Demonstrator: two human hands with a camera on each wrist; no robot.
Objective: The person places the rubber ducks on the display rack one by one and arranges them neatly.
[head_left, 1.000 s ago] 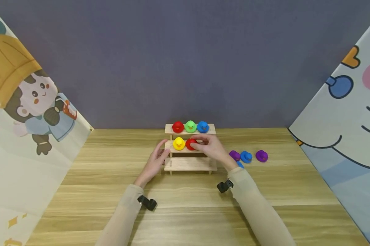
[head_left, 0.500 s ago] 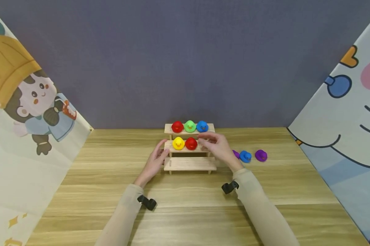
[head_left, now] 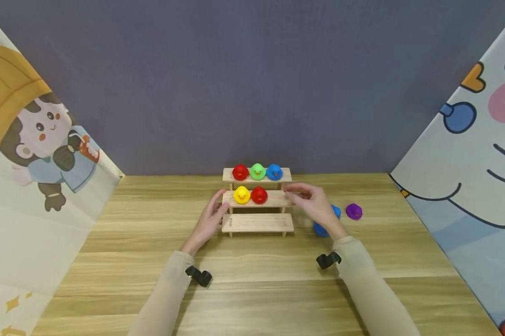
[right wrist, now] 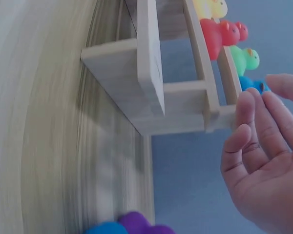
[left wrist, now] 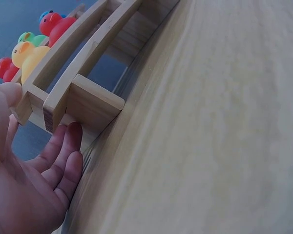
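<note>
A three-step wooden stand (head_left: 257, 223) carries small rubber ducks. On its top step sit a red duck (head_left: 240, 172), a green duck (head_left: 257, 171) and a blue duck (head_left: 274, 172). The middle step bears a yellow duck (head_left: 241, 195) and, right of it, another red duck (head_left: 259, 195). My left hand (head_left: 207, 221) is at the stand's left end; in the left wrist view its thumb touches the middle step's end, with the other fingers relaxed beside the lower side board. My right hand (head_left: 313, 205) is just off the middle step's right end, holding nothing, its fingers loosely bent.
On the wooden table (head_left: 252, 289), right of the stand, lie a purple duck (head_left: 354, 211) and blue ducks (head_left: 321, 229) partly covered by my right hand. A grey wall (head_left: 252, 84) rises behind, with printed panels at both sides.
My right hand has let go of the red duck on the middle step and moved right, past the step's end. The left hand has stayed at the stand.
</note>
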